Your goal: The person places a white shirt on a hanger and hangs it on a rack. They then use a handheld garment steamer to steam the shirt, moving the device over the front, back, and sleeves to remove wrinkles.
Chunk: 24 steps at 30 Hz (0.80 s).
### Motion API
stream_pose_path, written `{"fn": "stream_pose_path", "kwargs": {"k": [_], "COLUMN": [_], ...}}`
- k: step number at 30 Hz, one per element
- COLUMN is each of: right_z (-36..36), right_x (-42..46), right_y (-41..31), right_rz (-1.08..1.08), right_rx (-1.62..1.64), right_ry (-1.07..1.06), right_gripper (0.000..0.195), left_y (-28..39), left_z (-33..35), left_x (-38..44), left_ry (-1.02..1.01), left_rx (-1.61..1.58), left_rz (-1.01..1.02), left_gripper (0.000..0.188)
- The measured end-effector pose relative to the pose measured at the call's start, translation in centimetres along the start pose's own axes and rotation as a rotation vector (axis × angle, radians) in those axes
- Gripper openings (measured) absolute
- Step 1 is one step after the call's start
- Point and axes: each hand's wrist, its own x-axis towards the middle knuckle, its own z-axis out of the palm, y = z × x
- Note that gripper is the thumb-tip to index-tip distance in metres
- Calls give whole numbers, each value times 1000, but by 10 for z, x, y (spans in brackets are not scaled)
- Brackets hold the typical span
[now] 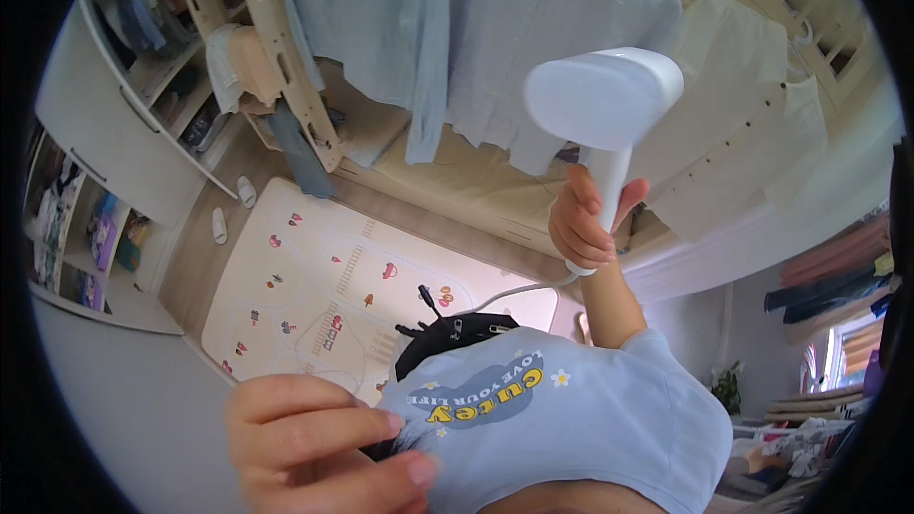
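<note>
In my right hand (587, 225) is a white handheld garment steamer (600, 96), gripped by its handle with the broad head uppermost. A pale cord (525, 290) runs from the handle's base down behind my light blue T-shirt (571, 407). Beyond the steamer hang a grey-blue button-up shirt (500, 57), a light blue shirt (385, 28) and a white buttoned garment (714, 114). My left hand (321, 435) is raised close to the camera at lower left, fingers curled. Dark, hair-like strands show by its fingertips; whether it holds them is unclear.
A cream play mat (285, 271) with small printed pictures covers part of the wooden floor. Behind the hanging shirts is a bed (457, 185), with a wooden ladder (285, 50) at its left. White slippers (219, 225) lie near the wardrobe (114, 121). Folded clothes (821, 300) are at right.
</note>
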Motion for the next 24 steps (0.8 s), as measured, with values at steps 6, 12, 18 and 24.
{"fn": "stream_pose_path", "kwargs": {"k": [6,12,18,24], "right_z": [-7,-42,-101,-101], "right_x": [22,69,99,98], "right_y": [-14,-2,28,35], "right_rz": [-43,-42,33,-148], "right_rx": [-39,12,176,-367], "right_ry": [-211,-282,-309,387], "right_gripper": [56,55,55,36], "left_y": [-39,-180,-277,-310], "left_z": [-10,38,109,100], "left_x": [13,4,-8,-10], "left_ry": [-45,-351,-464,-565], "left_rx": [-265,-546,-1258,-1299], "left_rz": [-42,-547,-598,-654], "left_gripper": [39,29,49,39]}}
